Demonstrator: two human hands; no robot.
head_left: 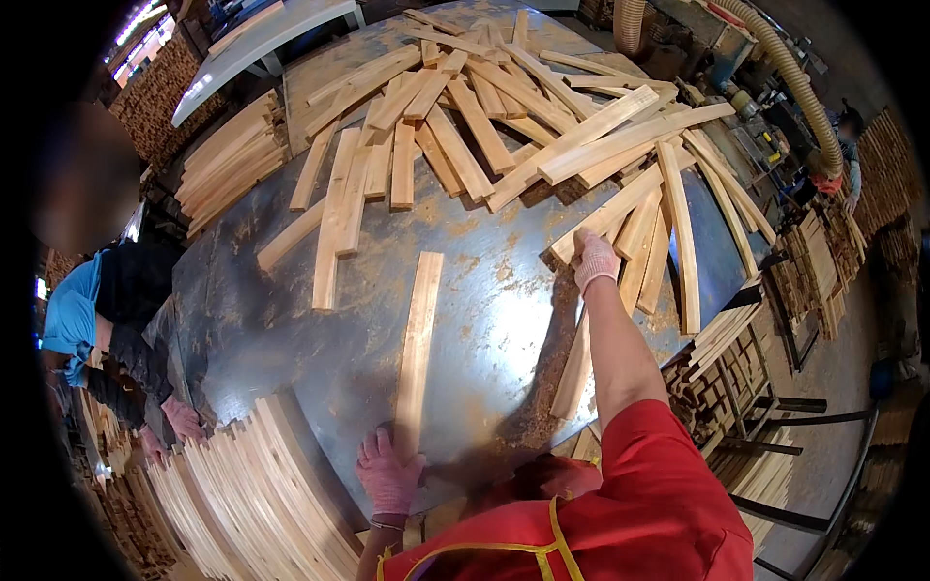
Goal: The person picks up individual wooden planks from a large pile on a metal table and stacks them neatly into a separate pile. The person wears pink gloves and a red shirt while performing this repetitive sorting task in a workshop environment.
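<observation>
Both of my hands wear pinkish knit gloves. At the near edge of the metal table, my left hand [389, 474] is closed on the near end of a single wooden slat [420, 324], which points away from me across the tabletop. My right arm is stretched forward. My right hand [594, 259] is closed around the near end of another slat [620, 215] at the right side of a loose pile; part of its grip is hidden behind the hand. Several slats [639, 242] fan out beside and under that one.
A jumbled heap of slats [475, 107] covers the far part of the metal table [262, 329]. Neatly stacked slats [262, 484] stand at the near left, by a co-worker's gloved hands [182, 416]. A metal rack [775, 426] with wood is on the right, a ribbed hose [804, 68] beyond.
</observation>
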